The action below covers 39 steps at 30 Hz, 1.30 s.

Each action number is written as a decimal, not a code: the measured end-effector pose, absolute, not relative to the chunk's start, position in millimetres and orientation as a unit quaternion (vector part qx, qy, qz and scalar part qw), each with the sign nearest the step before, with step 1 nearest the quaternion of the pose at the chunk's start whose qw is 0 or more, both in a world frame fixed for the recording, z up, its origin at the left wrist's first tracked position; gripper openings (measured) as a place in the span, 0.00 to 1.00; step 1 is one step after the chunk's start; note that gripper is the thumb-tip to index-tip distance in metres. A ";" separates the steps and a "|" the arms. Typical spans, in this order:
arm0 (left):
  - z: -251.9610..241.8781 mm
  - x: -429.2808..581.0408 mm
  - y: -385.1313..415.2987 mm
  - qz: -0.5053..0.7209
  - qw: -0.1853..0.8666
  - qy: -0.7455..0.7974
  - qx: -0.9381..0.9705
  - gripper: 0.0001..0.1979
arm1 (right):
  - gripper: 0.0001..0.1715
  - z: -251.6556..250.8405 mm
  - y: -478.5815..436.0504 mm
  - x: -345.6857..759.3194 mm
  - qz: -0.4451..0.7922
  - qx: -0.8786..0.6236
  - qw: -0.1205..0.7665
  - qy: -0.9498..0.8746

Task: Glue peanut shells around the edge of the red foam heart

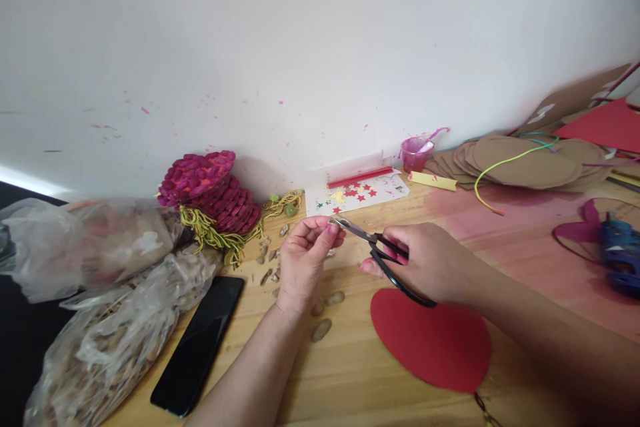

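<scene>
My right hand grips black-handled scissors, their blades pointing left. The blade tips meet the fingertips of my left hand, which pinches something small and pale that I cannot make out. Below my right hand a red teardrop-shaped piece lies flat on the wooden table, with a dark cord at its lower tip. Several brown seed-like pieces are scattered around and under my left hand.
At left lie a black phone and filled plastic bags. Behind stand a magenta beaded piece, a sheet with star cutouts and a pink cup. Cardboard ovals and a blue glue-gun-like tool are at right.
</scene>
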<state>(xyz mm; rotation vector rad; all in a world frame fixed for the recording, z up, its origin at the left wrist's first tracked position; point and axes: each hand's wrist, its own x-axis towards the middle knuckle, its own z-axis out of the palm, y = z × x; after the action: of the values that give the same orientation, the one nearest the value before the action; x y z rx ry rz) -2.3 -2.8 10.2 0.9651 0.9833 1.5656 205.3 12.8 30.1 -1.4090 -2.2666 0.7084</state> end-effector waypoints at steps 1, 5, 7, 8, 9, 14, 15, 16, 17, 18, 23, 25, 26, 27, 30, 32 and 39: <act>10.3 -2.2 -2.9 0.649 0.504 0.406 0.399 0.11 | 0.25 29.5 12.4 205.2 0.249 -0.501 0.190 -0.807; 10.8 -1.3 -2.0 0.651 0.505 0.405 0.396 0.10 | 0.25 28.0 11.4 205.5 0.248 -0.501 0.189 -0.807; 11.1 -0.7 -1.6 0.652 0.507 0.405 0.393 0.10 | 0.25 27.8 11.6 205.6 0.257 -0.499 0.188 -0.806; 11.1 -0.5 -1.6 0.652 0.509 0.404 0.391 0.10 | 0.25 27.8 11.8 205.6 0.263 -0.498 0.186 -0.805; 11.2 -0.3 -1.8 0.651 0.512 0.404 0.388 0.11 | 0.25 27.9 12.1 205.5 0.267 -0.497 0.184 -0.805; 11.3 -0.4 -2.6 0.651 0.518 0.405 0.378 0.12 | 0.25 29.5 12.7 205.0 0.272 -0.499 0.176 -0.804; 11.3 -0.5 -2.5 0.651 0.519 0.405 0.378 0.12 | 0.25 29.8 12.8 205.0 0.273 -0.498 0.175 -0.804; 11.4 -0.5 -2.4 0.651 0.521 0.405 0.376 0.12 | 0.25 30.0 12.9 205.1 0.274 -0.498 0.175 -0.804; 11.5 -0.5 -2.2 0.650 0.524 0.404 0.374 0.12 | 0.25 30.2 13.0 205.1 0.275 -0.497 0.175 -0.804; 11.6 -0.5 -2.2 0.650 0.527 0.403 0.372 0.12 | 0.25 30.4 13.1 205.2 0.276 -0.498 0.175 -0.803; 13.1 -0.2 -2.6 0.650 0.540 0.402 0.352 0.13 | 0.26 32.6 12.6 205.2 0.277 -0.496 0.178 -0.803; 14.0 -0.3 -2.5 0.649 0.551 0.400 0.340 0.13 | 0.27 34.3 12.3 205.1 0.275 -0.497 0.176 -0.804; 14.5 -0.4 -2.3 0.648 0.557 0.399 0.333 0.14 | 0.27 35.0 12.1 205.0 0.276 -0.497 0.174 -0.804; 15.0 -0.4 -1.9 0.647 0.563 0.399 0.325 0.14 | 0.27 35.6 12.1 204.9 0.277 -0.498 0.173 -0.803; 16.6 -0.2 -0.7 0.646 0.576 0.401 0.300 0.16 | 0.28 36.1 12.2 204.8 0.278 -0.500 0.173 -0.802; 17.4 0.0 -0.3 0.646 0.583 0.400 0.287 0.17 | 0.28 35.6 12.3 204.9 0.273 -0.499 0.172 -0.804; 16.5 0.2 -0.5 0.642 0.597 0.395 0.274 0.16 | 0.27 32.7 11.7 204.5 0.270 -0.490 0.173 -0.811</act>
<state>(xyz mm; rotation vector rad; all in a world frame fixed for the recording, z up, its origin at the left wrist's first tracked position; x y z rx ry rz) 0.2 -0.5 16.5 0.6363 0.9156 1.4902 204.5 11.7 32.7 -1.3900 -2.3001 0.7652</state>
